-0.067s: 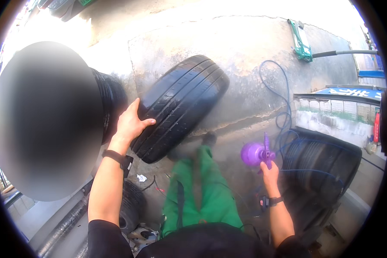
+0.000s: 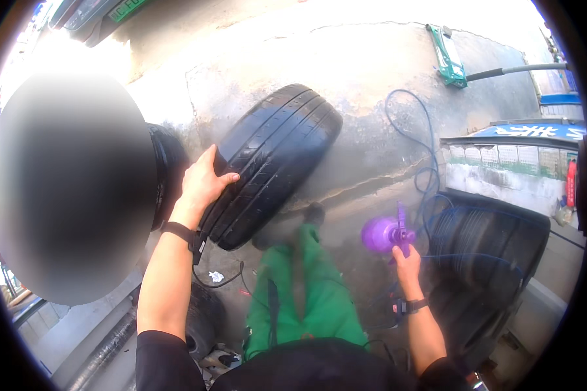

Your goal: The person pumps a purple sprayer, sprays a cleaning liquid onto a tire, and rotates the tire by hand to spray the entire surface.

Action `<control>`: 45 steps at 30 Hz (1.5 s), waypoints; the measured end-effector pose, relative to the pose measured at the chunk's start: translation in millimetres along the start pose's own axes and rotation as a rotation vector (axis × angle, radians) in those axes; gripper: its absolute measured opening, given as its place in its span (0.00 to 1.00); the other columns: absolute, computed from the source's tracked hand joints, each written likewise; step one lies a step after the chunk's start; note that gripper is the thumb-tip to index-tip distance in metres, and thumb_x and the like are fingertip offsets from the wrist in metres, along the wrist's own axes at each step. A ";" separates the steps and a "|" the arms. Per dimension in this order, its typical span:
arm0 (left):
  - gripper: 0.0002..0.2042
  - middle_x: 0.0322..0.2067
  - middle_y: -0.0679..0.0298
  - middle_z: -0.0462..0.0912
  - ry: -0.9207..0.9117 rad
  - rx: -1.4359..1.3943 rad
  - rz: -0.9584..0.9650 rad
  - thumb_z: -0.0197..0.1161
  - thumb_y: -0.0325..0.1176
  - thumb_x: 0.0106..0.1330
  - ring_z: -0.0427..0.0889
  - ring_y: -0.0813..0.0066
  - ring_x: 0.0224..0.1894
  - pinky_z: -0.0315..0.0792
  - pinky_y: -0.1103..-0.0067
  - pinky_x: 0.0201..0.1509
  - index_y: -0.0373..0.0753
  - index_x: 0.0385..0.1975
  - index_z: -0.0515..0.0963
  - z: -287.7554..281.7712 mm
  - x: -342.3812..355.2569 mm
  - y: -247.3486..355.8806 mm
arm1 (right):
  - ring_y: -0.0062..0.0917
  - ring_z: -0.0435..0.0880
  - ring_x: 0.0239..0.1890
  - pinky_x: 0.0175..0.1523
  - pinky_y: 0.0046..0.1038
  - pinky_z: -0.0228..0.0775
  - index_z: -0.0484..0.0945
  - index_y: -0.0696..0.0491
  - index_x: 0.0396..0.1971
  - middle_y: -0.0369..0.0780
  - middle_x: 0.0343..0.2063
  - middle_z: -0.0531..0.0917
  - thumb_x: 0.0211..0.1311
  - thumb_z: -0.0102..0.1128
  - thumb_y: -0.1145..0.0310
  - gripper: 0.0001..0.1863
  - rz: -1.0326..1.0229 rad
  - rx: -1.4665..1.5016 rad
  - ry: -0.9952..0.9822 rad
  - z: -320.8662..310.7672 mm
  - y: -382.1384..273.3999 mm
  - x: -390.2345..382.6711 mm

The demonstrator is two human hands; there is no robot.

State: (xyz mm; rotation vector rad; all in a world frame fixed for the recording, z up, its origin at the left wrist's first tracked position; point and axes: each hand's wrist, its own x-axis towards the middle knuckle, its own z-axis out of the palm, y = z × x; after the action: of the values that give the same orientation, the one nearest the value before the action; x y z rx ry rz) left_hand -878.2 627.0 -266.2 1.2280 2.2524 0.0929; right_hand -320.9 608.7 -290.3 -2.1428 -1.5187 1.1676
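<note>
A black car tyre (image 2: 274, 166) stands on its tread in front of my legs, tilted, its grooved face glossy and wet-looking in places. My left hand (image 2: 203, 184) grips its near left edge, the thumb lying on the tread and the fingers along the sidewall side. Lower right, my right hand (image 2: 407, 262) is closed around the neck of a purple spray bottle (image 2: 378, 234) with a round body. The bottle is held apart from the tyre, off its right side. The fingertips under the handle are partly hidden.
Stacked tyres (image 2: 482, 244) stand to my right, with a blue hose (image 2: 430, 137) looping over the floor beside them. A green floor jack (image 2: 449, 62) lies far right. More tyres (image 2: 205, 313) sit lower left. A blurred round patch covers the far left.
The view has shifted slightly, so most things sit a little further left. Both hands keep their hold, and the tyre appears tilted much as before.
</note>
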 end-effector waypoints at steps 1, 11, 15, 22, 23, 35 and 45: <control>0.48 0.66 0.45 0.75 0.011 0.015 0.012 0.81 0.50 0.54 0.76 0.49 0.67 0.71 0.64 0.70 0.32 0.72 0.64 1.8 11.8 12.6 | 0.22 0.81 0.26 0.36 0.31 0.74 0.84 0.60 0.34 0.38 0.24 0.84 0.64 0.69 0.63 0.14 -0.004 -0.012 0.005 -1.9 3.9 2.5; 0.44 0.57 0.39 0.81 -0.011 0.154 0.070 0.82 0.38 0.53 0.81 0.44 0.61 0.75 0.63 0.65 0.25 0.67 0.67 11.9 50.0 79.2 | 0.24 0.81 0.26 0.35 0.32 0.72 0.84 0.59 0.40 0.38 0.23 0.84 0.63 0.68 0.63 0.14 0.089 0.144 0.041 -6.8 13.4 12.0; 0.47 0.60 0.36 0.78 -0.118 0.111 0.059 0.83 0.41 0.52 0.78 0.41 0.63 0.72 0.63 0.67 0.22 0.68 0.64 8.5 39.5 67.9 | 0.22 0.82 0.29 0.38 0.29 0.73 0.83 0.60 0.43 0.37 0.27 0.85 0.64 0.68 0.65 0.14 0.226 0.229 0.030 -6.4 31.8 13.9; 0.49 0.59 0.37 0.79 -0.129 0.052 -0.036 0.85 0.34 0.48 0.80 0.46 0.63 0.74 0.65 0.67 0.23 0.70 0.64 -6.5 -2.5 10.6 | 0.21 0.83 0.31 0.39 0.27 0.75 0.82 0.61 0.45 0.37 0.32 0.86 0.66 0.66 0.67 0.14 0.266 0.188 0.017 5.2 41.0 14.8; 0.50 0.59 0.38 0.79 -0.123 -0.001 -0.053 0.86 0.34 0.47 0.81 0.47 0.62 0.75 0.66 0.65 0.24 0.70 0.64 -7.4 -6.6 2.0 | 0.21 0.83 0.31 0.39 0.27 0.75 0.82 0.61 0.45 0.37 0.32 0.86 0.66 0.66 0.67 0.14 0.269 0.184 0.011 7.6 36.6 19.7; 0.53 0.62 0.45 0.79 -0.082 -0.175 -0.083 0.85 0.27 0.44 0.82 0.56 0.61 0.74 0.68 0.68 0.31 0.74 0.61 3.0 -48.1 -48.3 | 0.18 0.77 0.27 0.36 0.27 0.71 0.82 0.60 0.43 0.33 0.26 0.83 0.63 0.67 0.70 0.12 0.309 0.278 -0.025 68.6 -9.4 57.7; 0.54 0.64 0.47 0.77 -0.108 -0.160 -0.057 0.85 0.29 0.46 0.80 0.57 0.63 0.73 0.66 0.68 0.32 0.76 0.59 4.1 -62.9 -62.4 | 0.14 0.76 0.26 0.34 0.22 0.70 0.80 0.58 0.47 0.30 0.27 0.80 0.65 0.68 0.73 0.13 0.230 0.436 -0.113 107.2 -68.6 97.9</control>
State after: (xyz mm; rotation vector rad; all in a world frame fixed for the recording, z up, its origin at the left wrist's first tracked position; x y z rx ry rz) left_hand -896.8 540.4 -261.5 1.0586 2.1406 0.1767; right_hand -432.9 699.4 -361.2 -2.0085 -0.9538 1.5527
